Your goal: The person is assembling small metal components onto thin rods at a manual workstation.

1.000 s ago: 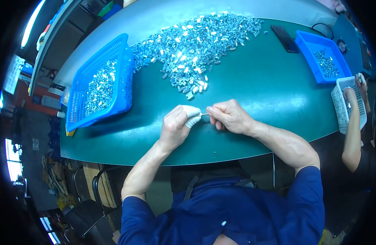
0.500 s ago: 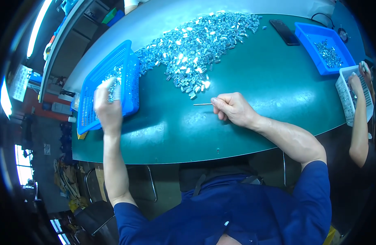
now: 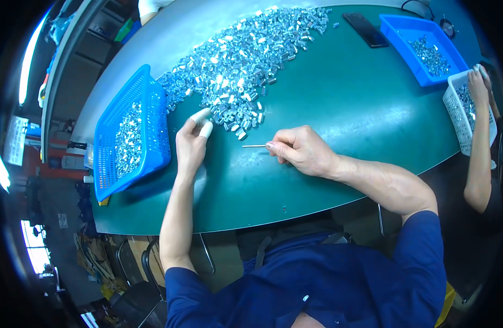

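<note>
My right hand [image 3: 303, 150] is closed, pinching a thin metal rod [image 3: 253, 146] that points left over the green tabletop [image 3: 339, 104]. My left hand [image 3: 190, 146], with whitish covers on thumb and forefinger, hovers at the near left edge of a pile of small shiny metal pieces [image 3: 246, 60]. Its thumb and forefinger are apart, and nothing shows between them. Left of that hand stands a blue perforated basket [image 3: 157, 123], partly filled with similar metal pieces [image 3: 129, 139].
At the far right lie a dark phone [image 3: 365, 29] and a blue tray [image 3: 391, 44] with some metal pieces. Beside it, another person's hands [image 3: 479, 87] work over a white basket [image 3: 458, 123] holding more pieces. A round dark object [image 3: 448, 27] sits behind the tray.
My left hand has come away from over the blue basket, moving right to the pile's edge. My right hand keeps its pinch on the rod. The whole view has shifted slightly.
</note>
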`<state>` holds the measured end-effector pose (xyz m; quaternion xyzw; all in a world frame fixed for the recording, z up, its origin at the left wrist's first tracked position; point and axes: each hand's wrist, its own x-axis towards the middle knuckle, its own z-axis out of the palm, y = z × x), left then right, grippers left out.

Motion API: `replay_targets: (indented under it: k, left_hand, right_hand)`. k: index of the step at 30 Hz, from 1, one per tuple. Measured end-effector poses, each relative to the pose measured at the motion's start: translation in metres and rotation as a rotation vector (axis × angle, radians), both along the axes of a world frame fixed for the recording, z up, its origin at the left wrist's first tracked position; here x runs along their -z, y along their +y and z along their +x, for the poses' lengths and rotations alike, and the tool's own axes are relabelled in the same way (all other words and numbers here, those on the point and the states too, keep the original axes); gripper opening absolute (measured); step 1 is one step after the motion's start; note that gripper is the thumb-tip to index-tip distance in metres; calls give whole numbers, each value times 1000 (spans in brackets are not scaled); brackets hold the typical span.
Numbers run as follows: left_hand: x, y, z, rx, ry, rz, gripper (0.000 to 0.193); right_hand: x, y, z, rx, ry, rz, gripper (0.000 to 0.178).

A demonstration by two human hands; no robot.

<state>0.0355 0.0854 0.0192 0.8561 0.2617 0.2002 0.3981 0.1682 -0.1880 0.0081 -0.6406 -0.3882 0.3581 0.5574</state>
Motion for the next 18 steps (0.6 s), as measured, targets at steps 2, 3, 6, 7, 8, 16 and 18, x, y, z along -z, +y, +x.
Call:
replay_targets:
  k: [2, 3, 6, 7, 8, 16, 18]
  left_hand:
    - [2, -25, -13, 20, -129, -492, 33]
    - [3, -37, -18, 26, -205, -629, 26]
    - [6, -57, -25, 71, -284, -907, 25]
    - [8, -61, -26, 64, -285, -917, 25]
    - [10, -63, -26, 96, -288, -950, 24]
    - [14, -67, -30, 159, -292, -913, 22]
    - [13, -66, -28, 151, -297, -906, 22]
  right_hand:
    - [4, 0, 1, 27, -122, 56, 28]
    - [-1, 1, -2, 21, -113, 48, 28]
    - [-7, 2, -3, 18, -157, 16, 24]
    - [-5, 2, -3, 26, -169, 18, 24]
    - [-4, 3, -2, 35, -183, 20, 23]
    - [-6, 8, -2, 119, -125, 44, 21]
    - [-8, 8, -1, 122, -139, 51, 21]
